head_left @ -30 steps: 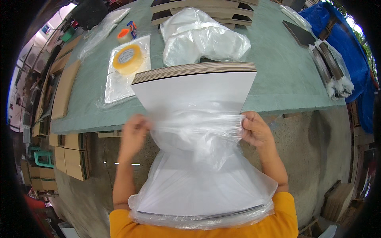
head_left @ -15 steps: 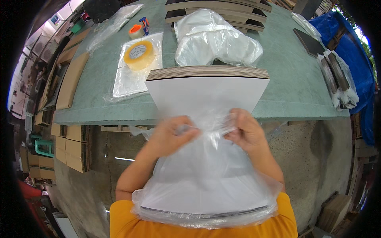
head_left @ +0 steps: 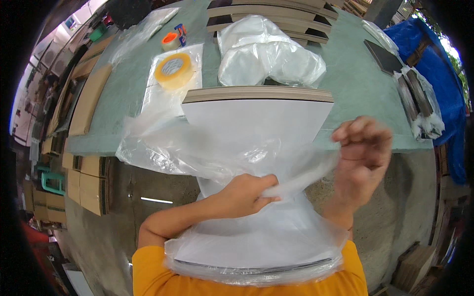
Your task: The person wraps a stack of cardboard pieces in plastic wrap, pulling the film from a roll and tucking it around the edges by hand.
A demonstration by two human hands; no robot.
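Two hands at the clear plastic film (head_left: 212,158), which lies bunched across the white-faced board stack (head_left: 261,116) between my orange shirt (head_left: 150,269) and the green table (head_left: 365,98).
My left hand (head_left: 249,196) is closed, thumb against fingers, on a gathered strand mid-board; my right hand (head_left: 363,160) is raised, half-curled and blurred by the strand's far end, so I can't tell whether it grips. I'd hold the left pinch firm, draw evenly and spare the film the board's corners.
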